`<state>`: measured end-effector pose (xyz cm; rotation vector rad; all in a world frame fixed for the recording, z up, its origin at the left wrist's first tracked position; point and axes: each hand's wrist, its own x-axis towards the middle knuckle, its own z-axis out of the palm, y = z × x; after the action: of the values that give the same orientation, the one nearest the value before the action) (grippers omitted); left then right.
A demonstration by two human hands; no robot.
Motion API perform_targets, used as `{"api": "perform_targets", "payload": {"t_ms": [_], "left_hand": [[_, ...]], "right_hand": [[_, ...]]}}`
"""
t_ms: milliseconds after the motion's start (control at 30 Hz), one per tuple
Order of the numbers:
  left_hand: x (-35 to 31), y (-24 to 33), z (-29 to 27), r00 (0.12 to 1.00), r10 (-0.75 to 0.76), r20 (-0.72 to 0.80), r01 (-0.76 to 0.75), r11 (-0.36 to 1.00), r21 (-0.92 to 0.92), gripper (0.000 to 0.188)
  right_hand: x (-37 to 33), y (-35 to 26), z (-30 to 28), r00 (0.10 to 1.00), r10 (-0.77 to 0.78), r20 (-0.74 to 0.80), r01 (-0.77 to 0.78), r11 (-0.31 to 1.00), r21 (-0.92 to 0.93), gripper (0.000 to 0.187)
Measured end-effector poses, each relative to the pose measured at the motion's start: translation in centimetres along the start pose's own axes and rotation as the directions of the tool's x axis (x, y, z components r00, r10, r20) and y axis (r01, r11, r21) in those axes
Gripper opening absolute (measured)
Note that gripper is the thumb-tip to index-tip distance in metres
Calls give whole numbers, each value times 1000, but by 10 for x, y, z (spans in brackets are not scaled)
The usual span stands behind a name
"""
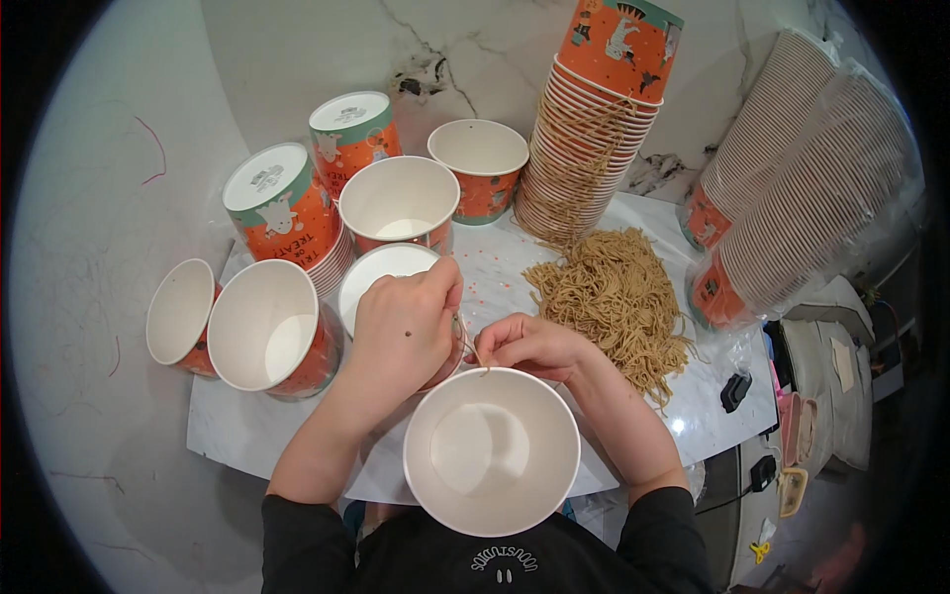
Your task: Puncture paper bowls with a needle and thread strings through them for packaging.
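A white-lined paper bucket (492, 495) stands mouth up close to my body, at the table's front edge. Just beyond its far rim, my left hand (406, 322) is closed in a pinch on a thin tan cord (469, 343). The cord runs down to the rim, where a small bit of it shows. My right hand (529, 346) pinches at the cord too, its fingertips right by the rim; the exact grip is partly hidden. Behind my left hand, another bucket (366, 272) stands partly covered.
A heap of tan cords (618, 307) lies right of my hands. Behind it rises a tall stack of orange buckets (589, 139) with cords draped down it. More buckets (262, 327) crowd the left. Plastic-wrapped stacks (811, 188) lean at the right, near a black object (735, 392).
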<state>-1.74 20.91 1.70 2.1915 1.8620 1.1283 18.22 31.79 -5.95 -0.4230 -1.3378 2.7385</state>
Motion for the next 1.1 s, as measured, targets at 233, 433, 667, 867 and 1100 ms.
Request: {"api": "perform_targets", "payload": {"t_ms": [233,433,667,867,1100], "left_hand": [[0,17,-20,988,148,-38,-150,988,-39,10],[-2,28,-22,948,229,221,-113,892,-438,13],[0,15,-24,942,144,302,-13,918,-397,12],[-1,7,-25,916,181,359,-31,922,-385,10],[2,14,-28,890,154,430,58,896,-440,22]], "right_hand": [[-5,-6,21,997,8,-77,-17,992,-123,25],[-9,-14,24,990,-139,-19,135,907,399,45],[-68,-61,43,780,-556,-286,620,748,236,25],[-115,-85,33,519,-758,-395,801,592,-83,24],[-139,-85,64,545,-714,-440,351,671,-654,29]]}}
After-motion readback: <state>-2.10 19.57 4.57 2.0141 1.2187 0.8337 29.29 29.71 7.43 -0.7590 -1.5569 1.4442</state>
